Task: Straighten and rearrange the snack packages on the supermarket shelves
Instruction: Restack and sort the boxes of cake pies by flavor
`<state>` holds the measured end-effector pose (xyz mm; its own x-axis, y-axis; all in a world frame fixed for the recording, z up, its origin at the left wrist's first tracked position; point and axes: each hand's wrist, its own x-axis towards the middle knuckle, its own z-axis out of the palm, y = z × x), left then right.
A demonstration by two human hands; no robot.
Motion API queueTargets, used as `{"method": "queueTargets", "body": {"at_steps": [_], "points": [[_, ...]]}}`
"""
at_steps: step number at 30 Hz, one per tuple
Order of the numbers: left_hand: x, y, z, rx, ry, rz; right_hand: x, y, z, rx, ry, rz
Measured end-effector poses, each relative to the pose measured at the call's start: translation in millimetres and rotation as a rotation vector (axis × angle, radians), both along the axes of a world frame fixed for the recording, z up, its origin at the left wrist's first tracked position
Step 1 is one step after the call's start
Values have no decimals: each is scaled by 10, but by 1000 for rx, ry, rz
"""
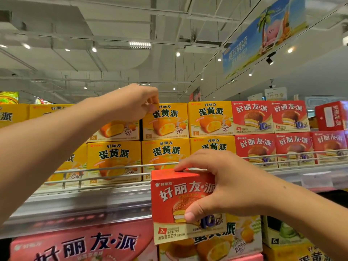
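My right hand (222, 183) grips a small red pie box (177, 202) from its right side, held in front of the top shelf's rail, below the yellow boxes. My left hand (131, 102) reaches up to the upper row of yellow egg-yolk pie boxes (165, 121); its fingers pinch the top left corner of one, beside another yellow box (114, 130) partly hidden by the hand. Yellow boxes stand two high on the left of the shelf, red pie boxes (271, 117) two high on the right.
A wire rail (113, 169) runs along the top shelf's front edge (84, 204). One red box (331, 115) at the far right stands turned sideways. Below the shelf are larger pink (81, 245), yellow (243, 234) and green (282, 234) boxes. A banner (263, 34) hangs overhead.
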<state>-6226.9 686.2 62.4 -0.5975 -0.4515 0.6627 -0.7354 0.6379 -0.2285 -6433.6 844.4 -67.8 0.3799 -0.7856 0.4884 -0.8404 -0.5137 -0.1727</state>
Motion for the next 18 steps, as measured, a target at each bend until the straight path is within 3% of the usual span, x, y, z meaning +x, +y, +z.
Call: {"method": "queueTargets", "body": {"at_steps": [7,14,16,18], "points": [[47,-24,-102,-104,-96,22,48,65,11,15,-13,-35],[44,85,-95,-80,-89,3,-23,425,-13,10,-57,-179],[-68,265,-207,-151,35,-217,-125,576,-19,-11,-68,-242],[-302,593,-433,-151,154,-568,-257,758,-34,-19,-97,-307]]}}
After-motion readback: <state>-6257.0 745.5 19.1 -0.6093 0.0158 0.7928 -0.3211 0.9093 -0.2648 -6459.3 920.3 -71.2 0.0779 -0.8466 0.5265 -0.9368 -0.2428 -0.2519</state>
